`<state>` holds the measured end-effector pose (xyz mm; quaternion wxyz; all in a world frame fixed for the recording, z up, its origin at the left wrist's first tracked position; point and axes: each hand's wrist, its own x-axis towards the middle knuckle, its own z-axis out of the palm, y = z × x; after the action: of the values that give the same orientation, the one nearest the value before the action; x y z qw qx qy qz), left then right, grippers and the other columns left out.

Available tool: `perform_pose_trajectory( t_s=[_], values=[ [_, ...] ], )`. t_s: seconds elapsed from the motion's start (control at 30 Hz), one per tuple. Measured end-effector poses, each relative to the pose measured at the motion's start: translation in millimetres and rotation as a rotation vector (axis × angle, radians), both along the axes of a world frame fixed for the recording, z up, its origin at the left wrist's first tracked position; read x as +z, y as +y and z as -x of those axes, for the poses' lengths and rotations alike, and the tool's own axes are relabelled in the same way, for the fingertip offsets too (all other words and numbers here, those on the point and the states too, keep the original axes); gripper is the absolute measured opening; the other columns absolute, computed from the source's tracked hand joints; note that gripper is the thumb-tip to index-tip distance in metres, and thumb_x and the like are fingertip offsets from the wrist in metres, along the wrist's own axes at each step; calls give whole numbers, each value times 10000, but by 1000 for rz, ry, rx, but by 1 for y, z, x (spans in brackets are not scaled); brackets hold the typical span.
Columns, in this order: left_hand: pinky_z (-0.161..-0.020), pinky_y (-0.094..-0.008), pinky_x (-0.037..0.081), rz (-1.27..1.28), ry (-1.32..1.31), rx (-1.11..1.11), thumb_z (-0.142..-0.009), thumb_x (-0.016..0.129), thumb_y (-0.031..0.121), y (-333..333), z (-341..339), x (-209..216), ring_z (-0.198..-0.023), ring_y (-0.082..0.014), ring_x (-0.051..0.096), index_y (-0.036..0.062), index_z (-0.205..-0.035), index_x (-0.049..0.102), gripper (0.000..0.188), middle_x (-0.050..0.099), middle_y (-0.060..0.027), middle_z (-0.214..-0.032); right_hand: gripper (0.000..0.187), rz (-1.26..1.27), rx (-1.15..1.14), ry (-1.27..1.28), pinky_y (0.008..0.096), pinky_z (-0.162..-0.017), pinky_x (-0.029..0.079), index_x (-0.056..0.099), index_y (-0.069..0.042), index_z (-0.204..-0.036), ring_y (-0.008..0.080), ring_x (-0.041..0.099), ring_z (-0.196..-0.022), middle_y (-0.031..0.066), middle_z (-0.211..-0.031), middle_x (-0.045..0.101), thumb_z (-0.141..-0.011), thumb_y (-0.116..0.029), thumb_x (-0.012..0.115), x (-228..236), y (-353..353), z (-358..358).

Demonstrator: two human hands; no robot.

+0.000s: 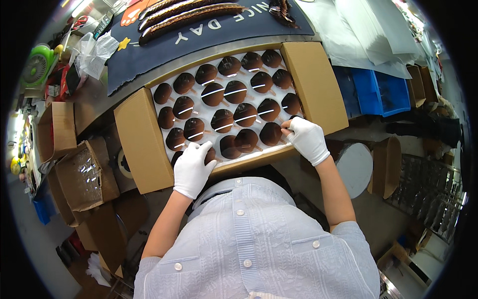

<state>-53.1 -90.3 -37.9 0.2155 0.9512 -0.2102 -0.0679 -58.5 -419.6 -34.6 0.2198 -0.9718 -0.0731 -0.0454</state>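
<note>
I am in a small packing workshop. The desk (pixel 94 102) in front of me carries an open cardboard box (pixel 144 144) filled with rows of identical dark brown lenses (pixel 234 92). Empty cartons (pixel 82 174) pile up on the floor to my left, blue plastic bins (pixel 378 92) sit to my right, and clear plastic bags (pixel 94 52) lie beside a small green fan (pixel 39 62).

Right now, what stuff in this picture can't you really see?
- Head view: the brown piece under the left hand is mostly covered by the white glove.
- What the right hand fingertips pinch at the tray's edge is hidden by the glove.
- The box's near wall is partly blocked by the person's shirt.
- The cluttered bench corner, far left, is bent and too small to sort out.
</note>
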Motion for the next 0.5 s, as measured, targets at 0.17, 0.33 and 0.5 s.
perform_pose_trajectory(
  t_s=[0.17,0.33,0.5],
  values=[
    [-725,-367,536,18,20,14,-717,791,115,-13,2,15,-846,-279,644,121,-1153,644,460,605,-87,-915,129,-76,251,8,342,-590,525,715,-115,-798,242,658,-649,65,-734,651,-788,-230,771,3,8,-14],
    [-645,-369,519,13,-84,-148,-785,726,138,-65,6,20,-761,-257,634,118,-1155,661,376,612,-88,-873,285,83,286,153,365,-579,535,630,-95,-726,267,671,-648,85,-704,649,-748,-334,783,-17,57,-2],
    [-610,-370,500,-110,-49,-101,-831,679,143,-66,14,8,-728,-243,613,124,-1070,647,242,573,-67,-808,205,132,266,252,382,-577,541,632,-72,-765,283,683,-649,114,-714,661,-804,-244,734,-16,51,0]
  ],
)
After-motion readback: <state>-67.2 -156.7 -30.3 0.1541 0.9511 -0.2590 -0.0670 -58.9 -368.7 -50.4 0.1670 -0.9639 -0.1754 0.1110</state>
